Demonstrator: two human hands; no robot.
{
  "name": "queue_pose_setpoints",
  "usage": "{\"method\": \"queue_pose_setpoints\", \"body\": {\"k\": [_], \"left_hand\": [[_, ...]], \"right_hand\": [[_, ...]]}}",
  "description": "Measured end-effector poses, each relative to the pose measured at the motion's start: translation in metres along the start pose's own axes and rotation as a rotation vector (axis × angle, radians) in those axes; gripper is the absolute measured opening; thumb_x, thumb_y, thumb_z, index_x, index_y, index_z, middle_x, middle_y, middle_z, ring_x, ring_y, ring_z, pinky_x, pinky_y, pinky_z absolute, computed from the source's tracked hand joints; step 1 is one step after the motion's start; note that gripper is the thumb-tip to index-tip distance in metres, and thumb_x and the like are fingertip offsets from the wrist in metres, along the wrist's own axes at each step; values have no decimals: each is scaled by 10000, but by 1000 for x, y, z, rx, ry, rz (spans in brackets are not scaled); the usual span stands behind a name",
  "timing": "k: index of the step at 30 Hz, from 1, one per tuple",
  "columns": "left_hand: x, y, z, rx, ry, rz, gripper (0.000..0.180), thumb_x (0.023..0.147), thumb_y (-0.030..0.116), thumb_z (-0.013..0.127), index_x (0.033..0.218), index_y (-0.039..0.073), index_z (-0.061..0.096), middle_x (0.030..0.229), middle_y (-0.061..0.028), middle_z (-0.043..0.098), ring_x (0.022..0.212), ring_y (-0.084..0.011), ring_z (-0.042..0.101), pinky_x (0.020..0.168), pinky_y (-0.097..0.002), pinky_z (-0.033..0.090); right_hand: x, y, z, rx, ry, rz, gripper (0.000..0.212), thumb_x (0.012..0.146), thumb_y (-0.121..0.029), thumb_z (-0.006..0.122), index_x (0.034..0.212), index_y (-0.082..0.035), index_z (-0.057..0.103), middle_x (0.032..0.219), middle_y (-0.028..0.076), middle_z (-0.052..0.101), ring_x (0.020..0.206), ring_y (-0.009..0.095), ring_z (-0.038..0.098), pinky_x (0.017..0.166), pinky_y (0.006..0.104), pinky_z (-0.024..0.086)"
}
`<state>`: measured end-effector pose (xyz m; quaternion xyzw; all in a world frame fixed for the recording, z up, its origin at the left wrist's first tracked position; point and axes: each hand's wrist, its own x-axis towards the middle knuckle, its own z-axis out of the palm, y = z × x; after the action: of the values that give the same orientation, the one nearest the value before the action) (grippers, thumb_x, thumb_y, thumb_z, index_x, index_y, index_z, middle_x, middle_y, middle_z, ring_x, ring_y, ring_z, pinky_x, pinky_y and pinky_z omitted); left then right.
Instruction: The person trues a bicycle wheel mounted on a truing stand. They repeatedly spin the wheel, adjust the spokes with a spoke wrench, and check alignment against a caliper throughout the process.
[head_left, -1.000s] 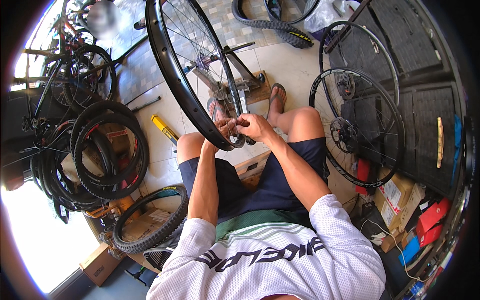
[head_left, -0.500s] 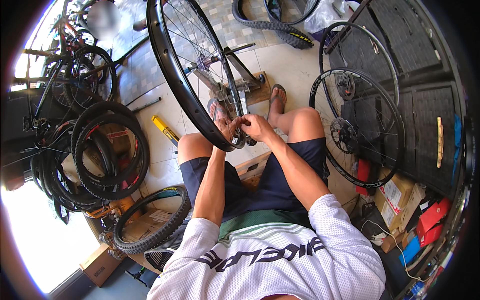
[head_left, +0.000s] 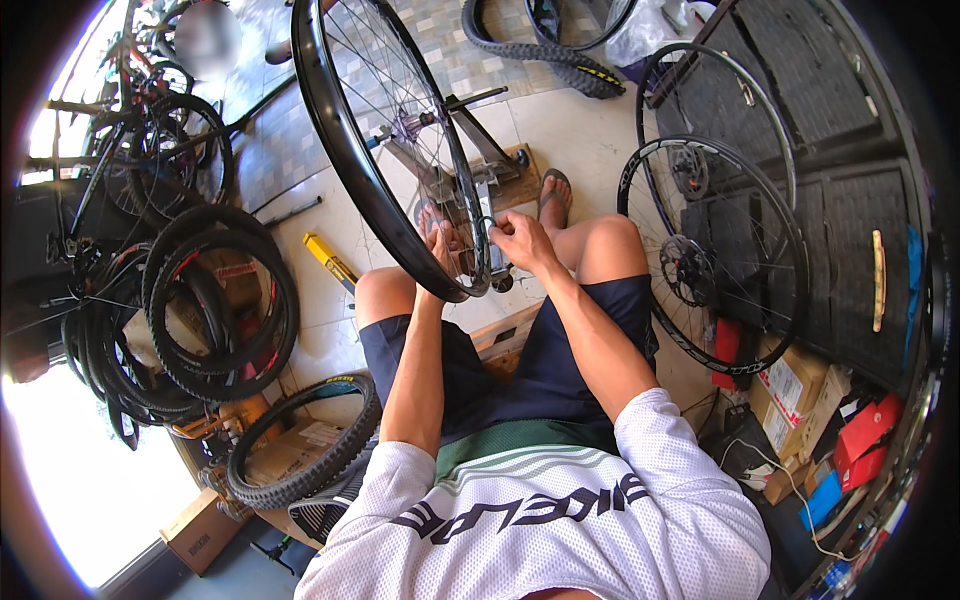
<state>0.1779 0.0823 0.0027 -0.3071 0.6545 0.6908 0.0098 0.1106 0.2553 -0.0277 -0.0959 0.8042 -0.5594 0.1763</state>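
A bicycle wheel with a wide black rim and thin spokes stands upright in a metal truing stand between my legs. My left hand is at the low, near end of the wheel, beside the spokes and partly hidden by the rim; its fingers are curled, and what they hold cannot be made out. On the wheel's right side, my right hand has thumb and fingers pinched together close to the rim. A small greenish thing shows at its fingertips, too small to name.
Two spoked wheels lean against dark panels at right. Loose tyres lie ahead. Several tyres hang at left beside parked bikes. A yellow box lies on the floor by my left knee. Cardboard boxes sit at lower right.
My hands were together at the rim's low end and are now apart, the left shifted left, the right slightly right and up. Holes visible along the rim before are now smeared out.
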Motion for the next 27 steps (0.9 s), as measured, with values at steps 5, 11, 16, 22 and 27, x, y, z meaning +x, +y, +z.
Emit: {"method": "queue_pose_setpoints", "body": {"k": [5, 11, 16, 22, 27], "left_hand": [[-13, 8, 8, 122, 11, 144, 358, 954, 356, 683, 980, -1, 665, 795, -22, 636, 688, -80, 581, 593, -235, 457], [-3, -12, -8, 150, -100, 162, 312, 956, 307, 691, 984, -2, 663, 786, 5, 619, 693, -53, 539, 585, -226, 429], [1, -16, -2, 90, -35, 157, 326, 953, 319, 696, 943, -6, 671, 744, 20, 599, 667, -47, 524, 565, -221, 413], [-4, -9, -8, 167, -231, -21, 349, 931, 332, 723, 877, -7, 659, 704, 21, 597, 601, -44, 512, 507, -223, 386], [15, -41, -23, 478, -82, 174, 422, 869, 388, 776, 774, 4, 630, 635, 0, 597, 554, -67, 529, 464, -250, 384]], "right_hand": [[-7, -1, 3, -69, -150, 22, 307, 855, -269, 697, 914, 31, 671, 777, 135, 707, 709, 221, 673, 678, 348, 521], [-8, -8, 3, 22, -284, 52, 279, 847, -225, 718, 927, 39, 675, 800, 112, 720, 718, 183, 667, 668, 329, 519], [-13, -14, 0, 32, -292, -34, 337, 808, -285, 717, 972, 8, 689, 854, 156, 733, 785, 271, 710, 719, 364, 535], [-15, -18, -7, 54, -310, -70, 282, 850, -253, 697, 988, -8, 685, 878, 141, 740, 789, 256, 712, 716, 361, 530], [-13, -16, 0, 110, -327, -68, 275, 861, -258, 697, 991, -15, 691, 873, 143, 738, 783, 267, 709, 712, 367, 528]]}}
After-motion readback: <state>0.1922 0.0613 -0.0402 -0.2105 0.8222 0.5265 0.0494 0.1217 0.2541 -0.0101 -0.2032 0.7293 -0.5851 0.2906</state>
